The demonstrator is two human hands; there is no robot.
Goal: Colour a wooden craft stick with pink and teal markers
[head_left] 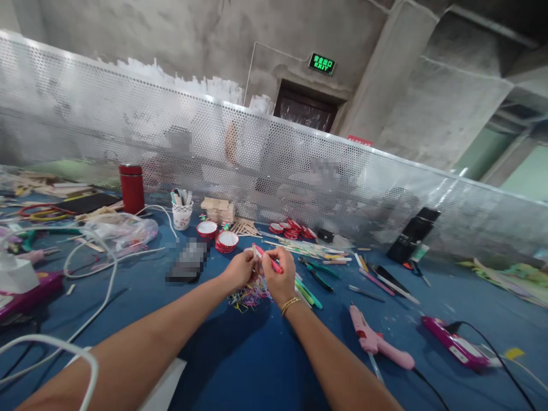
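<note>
My right hand (280,271) is closed on a red pen (277,266), whose tip end points up and left. Close beside it, touching or nearly so, my left hand (242,268) pinches a small pale piece (254,252) too small to make out. Below both hands lies a tangled pile of thin coloured strips (250,295) on the blue table (240,365). Green markers (306,292) rest by my right wrist, partly behind it. Two round red-rimmed pieces (226,241) with white tops stand beyond my left hand.
Pliers (317,274) and a pink glue gun (377,339) lie to the right, with a purple power strip (456,342) farther over. At left are a blurred phone (188,261), a cup of pens (182,214), a red bottle (132,189) and white cables. A perforated metal screen (282,165) stands behind.
</note>
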